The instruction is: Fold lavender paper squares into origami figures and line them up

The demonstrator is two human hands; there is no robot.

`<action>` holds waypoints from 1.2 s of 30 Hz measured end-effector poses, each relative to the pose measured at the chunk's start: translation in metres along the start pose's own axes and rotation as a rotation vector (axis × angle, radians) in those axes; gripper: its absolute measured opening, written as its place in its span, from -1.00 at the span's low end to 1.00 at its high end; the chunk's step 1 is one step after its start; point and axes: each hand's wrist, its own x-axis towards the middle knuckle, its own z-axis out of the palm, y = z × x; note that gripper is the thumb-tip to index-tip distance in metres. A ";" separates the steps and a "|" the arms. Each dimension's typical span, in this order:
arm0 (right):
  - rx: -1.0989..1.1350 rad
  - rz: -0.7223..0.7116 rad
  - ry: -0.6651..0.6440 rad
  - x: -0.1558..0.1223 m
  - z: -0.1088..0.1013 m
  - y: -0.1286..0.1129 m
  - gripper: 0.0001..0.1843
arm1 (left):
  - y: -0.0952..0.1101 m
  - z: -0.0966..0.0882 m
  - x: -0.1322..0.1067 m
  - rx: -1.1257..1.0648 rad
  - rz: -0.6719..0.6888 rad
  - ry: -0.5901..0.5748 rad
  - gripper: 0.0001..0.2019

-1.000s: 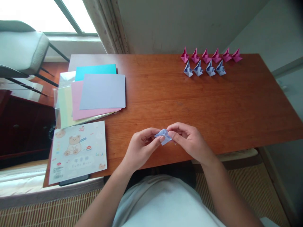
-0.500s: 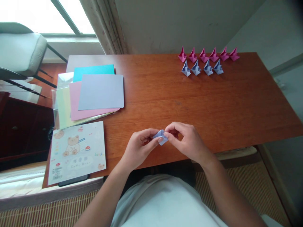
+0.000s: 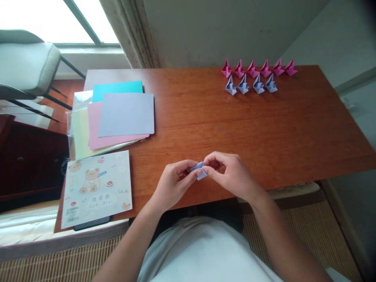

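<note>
A small piece of folded lavender paper (image 3: 201,175) is held between both hands above the table's near edge. My left hand (image 3: 178,182) pinches its left side, thumb on the front and fingers behind. My right hand (image 3: 230,172) grips the upper right corner between thumb and forefinger. Fingertips cover parts of the paper, so its full shape is hidden. At the table's far side stand several pink origami figures (image 3: 253,70) in a row. In front of them is a row of several lavender origami figures (image 3: 243,85).
The wooden table (image 3: 188,117) carries a fanned stack with lavender sheets (image 3: 127,115) on top at the left. Nearer lies a bear-printed paper pack (image 3: 96,188), with a dark flat object (image 3: 92,223) partly under it. A chair (image 3: 29,66) stands beyond the left edge.
Both hands keep their grip on the lavender paper. The paper has tilted slightly and its folds look a little different between the fingers. The view has shifted slightly.
</note>
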 end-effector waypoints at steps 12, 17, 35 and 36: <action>0.047 -0.034 0.011 -0.002 -0.002 -0.004 -0.85 | 0.000 0.004 0.001 -0.071 -0.015 0.016 -0.75; 0.043 -0.013 0.024 -0.002 0.000 -0.004 -0.82 | 0.000 0.006 0.002 -0.043 -0.028 0.040 -0.73; 0.321 -0.027 0.163 0.005 0.017 0.007 -0.89 | 0.008 0.010 0.001 -0.254 -0.050 0.123 -0.79; 0.354 -0.035 0.215 0.005 0.021 0.008 -0.89 | 0.011 0.011 0.001 -0.285 -0.049 0.128 -0.79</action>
